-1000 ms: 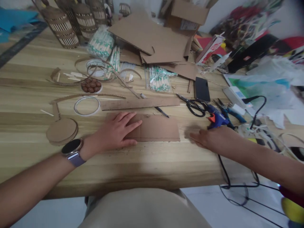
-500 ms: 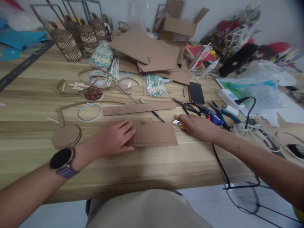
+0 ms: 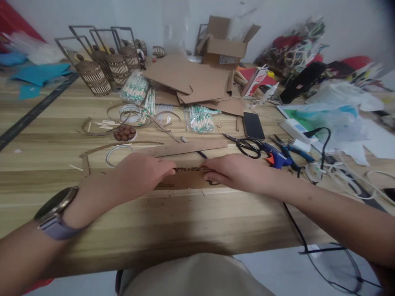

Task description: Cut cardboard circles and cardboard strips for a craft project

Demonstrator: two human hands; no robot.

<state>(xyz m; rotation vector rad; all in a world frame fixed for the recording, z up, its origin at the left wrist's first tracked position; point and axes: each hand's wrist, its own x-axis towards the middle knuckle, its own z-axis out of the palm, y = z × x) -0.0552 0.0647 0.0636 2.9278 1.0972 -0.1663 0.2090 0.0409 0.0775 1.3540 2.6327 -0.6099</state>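
A piece of cardboard (image 3: 188, 181) stands tilted on the table in front of me, its printed brown side facing me. My left hand (image 3: 145, 174) pinches its upper edge left of the middle, thumb and fingers together. On the right part of the same edge, my right hand (image 3: 231, 170) is closed in a pinch too. Just behind lies a long cardboard strip (image 3: 197, 147), with a dark pen (image 3: 202, 154) partly under it and partly hidden by my right hand. Left of the strip is a white ring (image 3: 112, 154), half covered by my left hand.
Black-handled scissors (image 3: 249, 147), a blue glue gun (image 3: 279, 158), pliers (image 3: 298, 152) and a phone (image 3: 253, 125) lie at the right. A bowl of brown balls (image 3: 125, 132) and bagged sticks (image 3: 200, 119) are farther back. Small lanterns (image 3: 94, 78) stand at the back left.
The cardboard piece lay flat and is now tipped up. My right hand moved left from a cutter onto its edge; the cutter is out of sight. My left hand went from lying flat to pinching.
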